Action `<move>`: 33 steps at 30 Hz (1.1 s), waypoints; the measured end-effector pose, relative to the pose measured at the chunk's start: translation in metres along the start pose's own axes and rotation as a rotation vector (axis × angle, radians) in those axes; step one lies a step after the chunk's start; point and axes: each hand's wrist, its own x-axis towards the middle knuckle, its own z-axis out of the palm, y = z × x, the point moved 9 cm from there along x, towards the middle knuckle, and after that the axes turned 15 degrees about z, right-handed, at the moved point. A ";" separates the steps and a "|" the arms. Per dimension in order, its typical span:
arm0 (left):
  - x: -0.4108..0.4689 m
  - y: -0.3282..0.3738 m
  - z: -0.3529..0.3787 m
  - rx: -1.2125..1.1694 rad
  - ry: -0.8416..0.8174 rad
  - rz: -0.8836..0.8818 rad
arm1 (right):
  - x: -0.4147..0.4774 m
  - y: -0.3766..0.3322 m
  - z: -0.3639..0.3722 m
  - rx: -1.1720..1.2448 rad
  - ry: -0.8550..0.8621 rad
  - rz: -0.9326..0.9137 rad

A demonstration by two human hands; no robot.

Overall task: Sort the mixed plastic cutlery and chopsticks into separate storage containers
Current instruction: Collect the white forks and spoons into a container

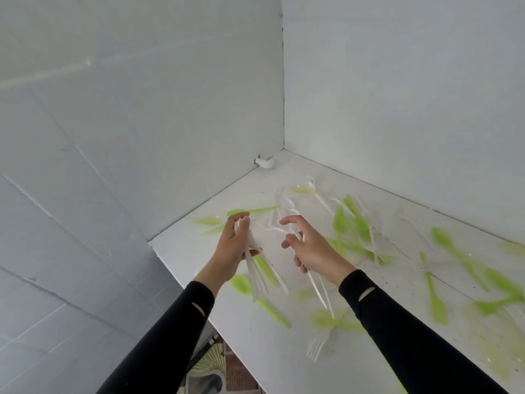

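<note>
Left hand (231, 245) above the white table (284, 362), fingers wrapped round a bundle of white cutlery (257, 268), handles fanning down and toward the table's near edge. Right hand (311, 248) just beside, fingers half curled, pinching a few white utensils (319, 288) whose handles trail down past the wrist. Scattered over the table, blurred: green spoons (437, 302) and white pieces, a white fork (315, 346) near the front. Both forearms in black sleeves (397, 322).
</note>
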 end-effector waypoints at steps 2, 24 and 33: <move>0.018 -0.001 -0.028 0.141 0.012 0.005 | 0.019 0.003 0.003 -0.023 0.023 0.055; 0.129 -0.048 -0.021 0.863 -0.426 0.049 | 0.130 0.035 -0.039 -0.660 0.534 0.347; 0.167 -0.018 0.038 0.315 -0.404 0.045 | 0.157 0.021 -0.103 -0.619 0.724 0.399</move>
